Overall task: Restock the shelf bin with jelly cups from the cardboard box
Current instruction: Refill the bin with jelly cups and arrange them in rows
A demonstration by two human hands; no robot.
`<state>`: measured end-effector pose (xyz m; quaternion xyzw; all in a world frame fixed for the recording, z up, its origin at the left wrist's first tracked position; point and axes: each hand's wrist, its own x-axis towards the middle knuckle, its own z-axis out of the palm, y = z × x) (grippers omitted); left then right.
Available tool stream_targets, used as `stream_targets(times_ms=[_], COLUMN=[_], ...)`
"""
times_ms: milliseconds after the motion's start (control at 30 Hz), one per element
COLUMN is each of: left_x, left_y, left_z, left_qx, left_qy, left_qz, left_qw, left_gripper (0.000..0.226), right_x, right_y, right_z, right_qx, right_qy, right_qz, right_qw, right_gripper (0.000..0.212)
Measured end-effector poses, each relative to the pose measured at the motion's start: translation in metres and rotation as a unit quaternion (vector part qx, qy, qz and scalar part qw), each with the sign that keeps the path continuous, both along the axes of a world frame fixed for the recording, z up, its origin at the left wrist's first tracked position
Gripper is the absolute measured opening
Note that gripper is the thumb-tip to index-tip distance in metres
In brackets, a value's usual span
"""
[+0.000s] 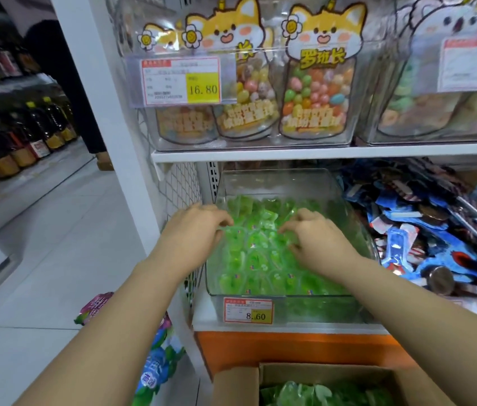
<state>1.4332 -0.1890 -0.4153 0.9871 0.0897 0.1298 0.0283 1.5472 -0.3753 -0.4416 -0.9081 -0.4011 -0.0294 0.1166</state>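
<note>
In the clear shelf bin on the lower shelf, a full layer of green jelly cups. Over this layer, both hands. Left hand at the left side of the bin, fingers bent, tips down on the cups. Right hand more to the right, fingers bent as well, tips among the cups. For either hand, not possible to tell whether pinching a cup or only pressing on the heap.

On the front wall of the bin, a price tag with 8.60. Below, at the bottom edge of the view, an open cardboard box with more such cups inside.

Just beside the bin on the right, a pile of blue snack packets. On the shelf above, clear tubs with cartoon-fox candy bags and a tag reading 16.80. Far left, across the aisle, rows of dark bottles. On the floor by the shelf post, some colourful bags.
</note>
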Motion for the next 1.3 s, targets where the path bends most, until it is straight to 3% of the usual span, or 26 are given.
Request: stream_targets(times_ms=[67, 200, 400, 567, 767, 900, 1100, 1300], left_x=[-0.009, -0.015, -0.020, -0.021, -0.022, -0.022, -0.021, -0.021], left_y=[-0.001, -0.005, -0.011, -0.010, -0.010, -0.010, -0.010, -0.010], left_z=[-0.007, -0.023, -0.042, -0.045, -0.045, -0.045, -0.046, -0.046], left_qx=[-0.061, -0.145, -0.191, -0.222, -0.216, -0.215, -0.211, -0.199], left_qy=[-0.072, -0.157, -0.174, -0.189, -0.184, -0.179, -0.177, -0.169], left_qz=[0.005, 0.014, 0.023, 0.015, 0.023, 0.025, 0.025, 0.028], left_qw=[0.996, 0.977, 0.966, 0.957, 0.959, 0.960, 0.961, 0.965], left_gripper=[0.026, 0.023, 0.026, 0.029, 0.029, 0.029, 0.029, 0.028], right_x=[-0.015, -0.039, -0.033, -0.016, 0.004, 0.008, 0.003, -0.003], right_y=[0.020, 0.065, 0.092, 0.093, 0.090, 0.090, 0.090, 0.085], right_z=[0.007, 0.000, -0.016, -0.015, -0.015, -0.018, -0.019, -0.018], right_qx=[0.021, 0.011, 0.000, 0.043, 0.066, 0.020, -0.032, -0.040], right_qy=[-0.027, 0.025, 0.061, 0.160, 0.291, 0.275, 0.147, 0.106], right_qz=[0.025, 0.020, -0.033, -0.074, -0.098, -0.098, -0.089, -0.074], right_qw=[0.999, 0.999, 0.998, 0.983, 0.950, 0.956, 0.985, 0.991], right_gripper=[0.031, 0.032, 0.023, 0.014, 0.027, 0.008, 0.011, 0.013])
